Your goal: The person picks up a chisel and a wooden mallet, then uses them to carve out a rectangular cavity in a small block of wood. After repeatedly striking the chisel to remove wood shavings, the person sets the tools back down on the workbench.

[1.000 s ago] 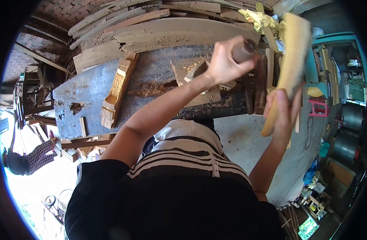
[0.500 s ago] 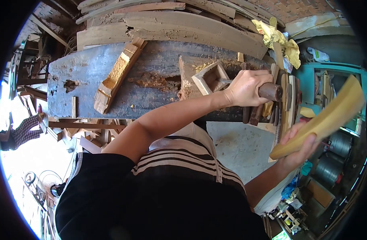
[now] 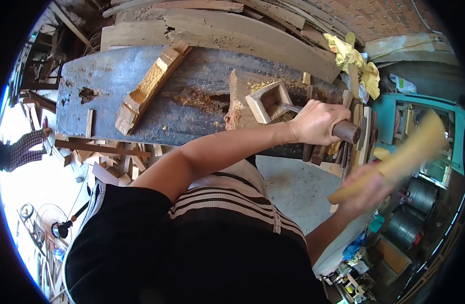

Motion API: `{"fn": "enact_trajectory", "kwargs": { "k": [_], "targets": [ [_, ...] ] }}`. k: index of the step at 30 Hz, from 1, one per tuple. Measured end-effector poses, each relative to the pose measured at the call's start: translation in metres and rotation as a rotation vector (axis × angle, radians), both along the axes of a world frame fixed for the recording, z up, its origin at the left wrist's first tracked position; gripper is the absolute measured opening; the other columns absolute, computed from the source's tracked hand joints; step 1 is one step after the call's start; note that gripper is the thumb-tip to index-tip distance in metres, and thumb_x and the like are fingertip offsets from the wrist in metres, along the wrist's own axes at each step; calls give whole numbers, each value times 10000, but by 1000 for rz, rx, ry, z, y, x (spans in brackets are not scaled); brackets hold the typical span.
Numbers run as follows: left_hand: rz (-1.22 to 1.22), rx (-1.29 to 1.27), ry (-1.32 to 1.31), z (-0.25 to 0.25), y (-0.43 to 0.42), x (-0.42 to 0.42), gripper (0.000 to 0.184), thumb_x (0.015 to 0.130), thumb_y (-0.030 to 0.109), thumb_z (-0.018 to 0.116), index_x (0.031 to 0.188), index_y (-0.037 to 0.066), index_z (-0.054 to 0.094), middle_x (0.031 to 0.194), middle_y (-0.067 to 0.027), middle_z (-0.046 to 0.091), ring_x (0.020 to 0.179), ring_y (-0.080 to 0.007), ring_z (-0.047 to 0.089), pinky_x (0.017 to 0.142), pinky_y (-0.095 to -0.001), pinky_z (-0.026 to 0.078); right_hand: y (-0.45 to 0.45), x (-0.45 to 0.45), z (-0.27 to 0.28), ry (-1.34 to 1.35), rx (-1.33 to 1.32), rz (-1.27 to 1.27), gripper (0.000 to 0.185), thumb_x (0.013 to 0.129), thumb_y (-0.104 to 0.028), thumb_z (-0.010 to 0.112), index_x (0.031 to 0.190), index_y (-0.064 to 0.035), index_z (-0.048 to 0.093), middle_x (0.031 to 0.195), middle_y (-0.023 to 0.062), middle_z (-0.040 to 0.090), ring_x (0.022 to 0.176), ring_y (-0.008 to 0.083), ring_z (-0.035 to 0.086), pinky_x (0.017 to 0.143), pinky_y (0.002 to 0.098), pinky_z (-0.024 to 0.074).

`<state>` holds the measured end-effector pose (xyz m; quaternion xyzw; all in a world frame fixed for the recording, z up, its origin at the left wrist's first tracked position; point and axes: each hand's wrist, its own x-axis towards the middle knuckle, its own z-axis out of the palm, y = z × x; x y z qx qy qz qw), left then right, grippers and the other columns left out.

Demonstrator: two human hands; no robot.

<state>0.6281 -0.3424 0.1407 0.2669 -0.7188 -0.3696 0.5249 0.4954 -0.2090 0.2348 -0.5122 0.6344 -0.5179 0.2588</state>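
Note:
My left hand (image 3: 318,122) is wrapped round the dark wooden handle of a chisel (image 3: 347,131). Its thin metal blade points left into a small four-sided wooden frame (image 3: 256,108), where the tip is hard to make out. In my right hand (image 3: 366,186) is a pale yellow wooden mallet (image 3: 417,144), club-shaped and blurred by motion. The mallet is apart from the chisel's butt end, to its lower right. The frame rests on a rough wooden block (image 3: 236,96) with wood chips around it.
A chiselled timber piece (image 3: 150,90) lies across the dark, worn bench top (image 3: 105,76). Several tool handles (image 3: 316,153) line the bench's right end. Stacked planks (image 3: 217,33) stand behind, near a yellow bag (image 3: 351,58). A turquoise cabinet (image 3: 387,116) is at right.
The mallet has swung slightly down and left with my right hand. My left hand still holds the chisel at the frame, and the whole view has shifted a little.

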Motion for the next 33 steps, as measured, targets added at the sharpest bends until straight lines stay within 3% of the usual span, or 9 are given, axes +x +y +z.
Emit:
{"fn": "enact_trajectory", "kwargs": {
  "k": [2,7,9,13,22,26,28,31,33],
  "targets": [
    [0,17,5,1,-1,1,296,672,220,739,894,86,595,867,-94,657,781,-350,657,636,-456,518,-13,29,-1,430,97,-33,703,939,-304,588,1461,71,302,1328,249,481,1248,320,475,1064,399,357],
    [18,183,24,11,-21,21,257,698,220,725,906,94,644,852,-151,702,804,-353,692,733,-418,568,-8,28,-6,214,66,-38,709,924,-311,604,1466,44,316,1403,244,428,1306,307,418,1092,406,308],
    [5,288,199,13,-45,28,310,717,189,735,970,29,655,874,-142,732,799,-276,723,757,-381,582,-10,26,-6,305,5,-8,615,970,-296,536,1460,-25,280,656,47,473,474,106,439,418,242,360],
    [11,540,276,28,-58,50,284,744,155,708,958,-23,649,790,-113,698,716,-165,656,689,-333,544,-9,49,5,49,42,-28,601,977,-319,514,1454,-35,283,640,46,464,458,104,429,412,237,362],
    [87,257,186,7,-36,29,268,786,162,738,994,19,644,864,-90,692,777,-130,654,720,-322,545,-6,50,9,-60,133,-64,529,993,-367,459,1399,-56,324,648,56,464,454,103,420,404,225,362],
    [74,172,106,-1,-22,17,270,721,124,759,942,52,622,803,-134,681,738,-268,703,666,-352,544,-13,52,28,-129,-173,-131,688,949,-418,475,1452,-17,232,651,93,452,447,118,406,360,241,335],
    [44,137,71,-2,-12,11,315,689,155,773,938,70,600,795,-160,663,754,-340,683,671,-400,539,-5,35,22,-139,-169,-57,675,940,-377,526,1439,8,283,805,154,544,624,199,560,539,303,491],
    [23,102,-10,-3,-1,1,294,687,222,746,900,115,574,817,-111,667,805,-363,656,655,-462,512,-16,30,2,404,62,-30,653,894,-241,639,1417,52,380,1293,227,498,1232,317,473,1068,416,341],
    [12,90,-36,-3,-1,-1,292,690,226,743,901,115,574,821,-111,668,798,-364,657,651,-463,512,-14,24,5,400,32,-45,663,898,-248,637,1425,52,368,1291,227,506,1216,316,486,1048,413,363]
  ]
}}
